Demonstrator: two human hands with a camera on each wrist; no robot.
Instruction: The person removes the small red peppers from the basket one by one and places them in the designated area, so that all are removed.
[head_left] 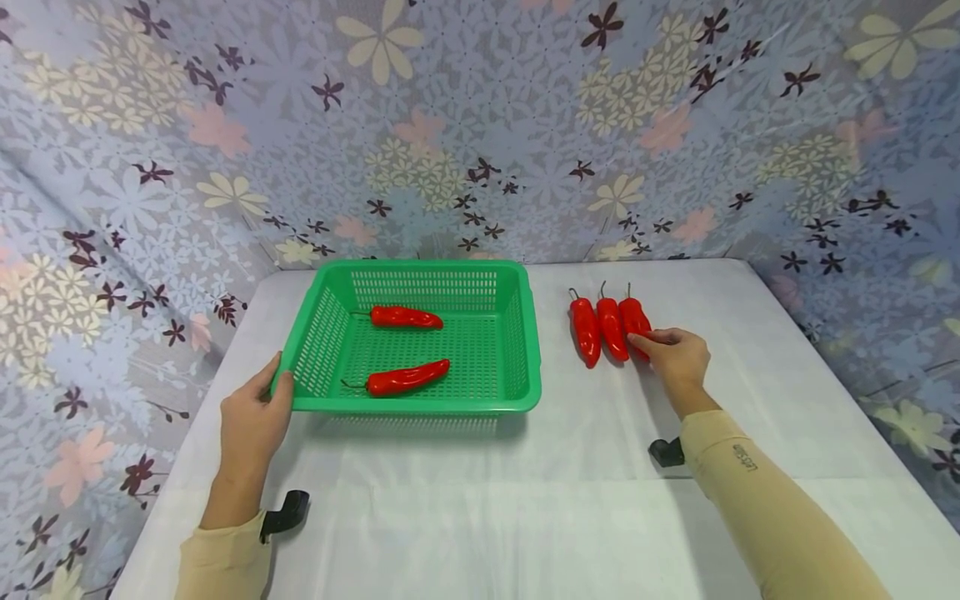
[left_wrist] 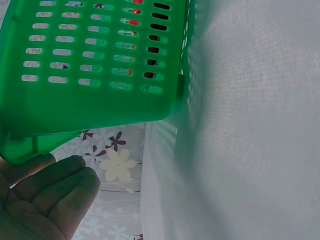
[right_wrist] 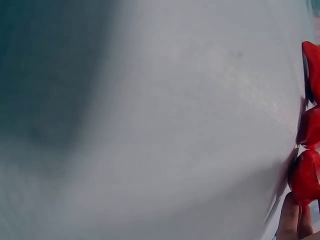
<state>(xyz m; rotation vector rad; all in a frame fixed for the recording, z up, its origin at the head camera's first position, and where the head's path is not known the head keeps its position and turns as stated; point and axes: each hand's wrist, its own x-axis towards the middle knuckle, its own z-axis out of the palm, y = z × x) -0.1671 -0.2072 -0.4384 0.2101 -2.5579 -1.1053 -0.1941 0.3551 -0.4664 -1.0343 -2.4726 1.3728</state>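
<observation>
Green plastic fills the left wrist view: the basket (left_wrist: pixel 90 65) seen from below its slotted side wall, with the left hand (left_wrist: pixel 45 200) under the rim, fingers curved up against it. Only the head view shows the whole scene. There the left hand (head_left: pixel 251 421) grips the basket (head_left: pixel 528 333) at its 8 o'clock corner, thumb over the rim. Two red peppers lie inside, the far one (head_left: pixel 405 317) and the near one (head_left: pixel 405 377), both with long axes running 9 to 3 and stems toward 9.

Three more peppers lie side by side on the white table (head_left: pixel 525 517) at the basket's 3 o'clock, long axes near 12 to 6, stems at 12. The right hand (head_left: pixel 678 358) pinches the rightmost pepper (head_left: pixel 633 321) with thumb and fingers; the right wrist view shows only fingertips (right_wrist: pixel 289 220) touching that pepper (right_wrist: pixel 305 177). Bare tabletop lies open at 6 o'clock, toward the person; the table's right edge stands well apart from the peppers.
</observation>
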